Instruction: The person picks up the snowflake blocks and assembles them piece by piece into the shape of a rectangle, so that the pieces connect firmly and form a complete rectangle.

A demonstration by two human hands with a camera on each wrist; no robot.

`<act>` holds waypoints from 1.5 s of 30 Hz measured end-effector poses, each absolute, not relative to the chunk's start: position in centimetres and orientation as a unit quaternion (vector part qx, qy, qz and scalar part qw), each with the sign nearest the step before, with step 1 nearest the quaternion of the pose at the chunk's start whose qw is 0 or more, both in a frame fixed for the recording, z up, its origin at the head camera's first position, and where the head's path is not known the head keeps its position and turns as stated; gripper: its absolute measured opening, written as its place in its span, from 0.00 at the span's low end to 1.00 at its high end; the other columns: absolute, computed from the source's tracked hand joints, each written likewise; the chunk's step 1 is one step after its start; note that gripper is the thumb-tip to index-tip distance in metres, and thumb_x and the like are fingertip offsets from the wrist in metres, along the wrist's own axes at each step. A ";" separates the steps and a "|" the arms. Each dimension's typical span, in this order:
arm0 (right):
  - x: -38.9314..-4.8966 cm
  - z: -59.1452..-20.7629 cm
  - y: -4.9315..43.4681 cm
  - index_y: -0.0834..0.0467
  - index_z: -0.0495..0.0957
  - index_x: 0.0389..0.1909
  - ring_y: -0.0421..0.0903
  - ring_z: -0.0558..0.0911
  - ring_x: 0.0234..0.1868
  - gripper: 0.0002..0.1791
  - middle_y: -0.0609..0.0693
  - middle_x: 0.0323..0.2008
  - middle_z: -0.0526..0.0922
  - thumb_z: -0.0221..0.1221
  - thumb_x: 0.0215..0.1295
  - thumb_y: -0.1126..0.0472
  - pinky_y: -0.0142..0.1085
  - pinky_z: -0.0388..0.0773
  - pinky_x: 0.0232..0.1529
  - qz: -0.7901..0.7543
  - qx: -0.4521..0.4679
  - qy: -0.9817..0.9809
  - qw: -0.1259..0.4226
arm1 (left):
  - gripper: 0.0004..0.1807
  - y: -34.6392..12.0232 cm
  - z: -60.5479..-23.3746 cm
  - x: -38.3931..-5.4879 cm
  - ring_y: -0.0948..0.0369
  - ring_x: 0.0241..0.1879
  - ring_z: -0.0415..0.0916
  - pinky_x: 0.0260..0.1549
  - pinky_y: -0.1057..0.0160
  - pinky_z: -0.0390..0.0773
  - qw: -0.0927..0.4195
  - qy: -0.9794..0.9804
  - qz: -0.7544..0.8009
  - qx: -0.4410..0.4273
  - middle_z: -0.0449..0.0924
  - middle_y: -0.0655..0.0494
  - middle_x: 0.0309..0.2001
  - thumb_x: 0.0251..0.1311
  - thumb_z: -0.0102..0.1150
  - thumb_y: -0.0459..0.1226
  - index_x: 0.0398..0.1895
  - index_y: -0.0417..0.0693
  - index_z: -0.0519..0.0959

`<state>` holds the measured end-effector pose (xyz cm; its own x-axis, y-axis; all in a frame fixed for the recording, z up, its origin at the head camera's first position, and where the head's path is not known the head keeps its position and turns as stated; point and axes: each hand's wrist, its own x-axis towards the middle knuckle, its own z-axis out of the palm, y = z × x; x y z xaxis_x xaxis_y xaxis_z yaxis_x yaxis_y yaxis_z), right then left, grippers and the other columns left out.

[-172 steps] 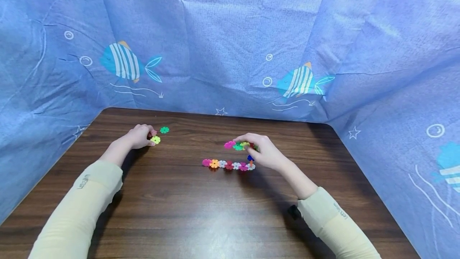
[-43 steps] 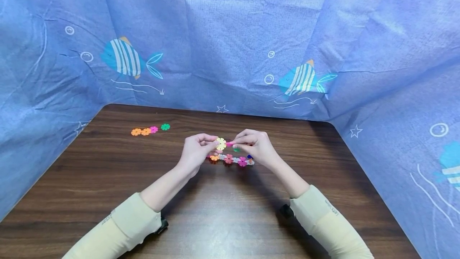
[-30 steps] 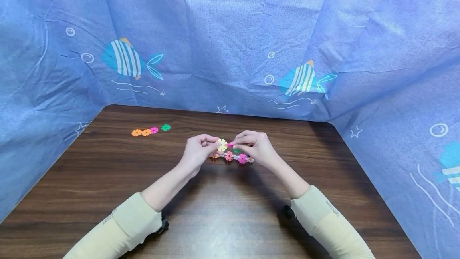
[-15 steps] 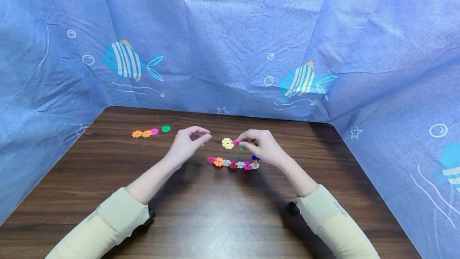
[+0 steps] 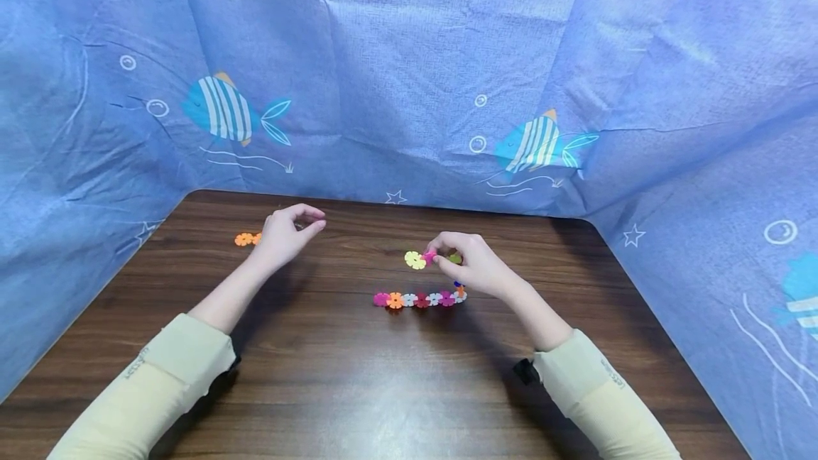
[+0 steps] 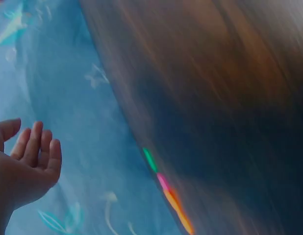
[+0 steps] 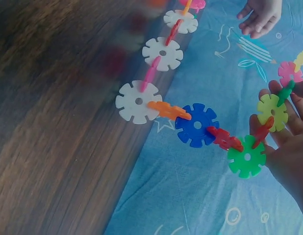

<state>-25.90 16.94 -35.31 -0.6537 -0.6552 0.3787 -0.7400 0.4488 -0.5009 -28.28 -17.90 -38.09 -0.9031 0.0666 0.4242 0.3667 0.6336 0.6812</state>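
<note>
With my right hand I'm pinching the flower-disc chain, joined through to its yellow end disc, over the table; my left hand, loosely curved, is hovering empty near orange discs, pink disc and green disc, apparently left to add.

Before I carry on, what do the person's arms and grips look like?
The sleeves are pale yellow, ending in broad, pale grey-green cuffs with dark lettering too small to read surely. A small black item shows beside each cuff. The left grip and right grip are bare, without gloves; no cables show.
</note>
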 end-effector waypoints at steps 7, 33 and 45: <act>-25.9 -35.8 17.3 0.50 0.79 0.39 0.39 0.75 0.28 0.07 0.41 0.37 0.82 0.56 0.64 0.64 0.35 0.75 0.28 0.321 0.429 -0.841 0.083 | 0.14 -21.1 -38.7 -30.0 0.50 0.42 0.79 0.38 0.56 0.71 0.158 -0.907 -0.368 -0.134 0.84 0.46 0.40 0.60 0.62 0.40 0.45 0.42 0.80; -24.1 -35.1 16.2 0.63 0.76 0.35 0.47 0.78 0.40 0.03 0.55 0.37 0.81 0.59 0.61 0.71 0.45 0.76 0.44 0.346 0.450 -0.818 0.093 | 0.24 -24.8 -42.7 -34.8 0.42 0.57 0.69 0.56 0.44 0.67 -0.012 -0.942 -0.304 -0.143 0.74 0.34 0.55 0.59 0.60 0.31 0.59 0.34 0.70; -25.8 -37.2 16.5 0.50 0.78 0.40 0.38 0.79 0.42 0.05 0.43 0.40 0.82 0.60 0.63 0.60 0.35 0.76 0.43 0.362 0.419 -0.824 0.116 | 0.22 -24.7 -43.1 -35.3 0.44 0.52 0.71 0.52 0.45 0.70 -0.035 -0.954 -0.254 -0.157 0.75 0.37 0.51 0.59 0.60 0.31 0.57 0.35 0.72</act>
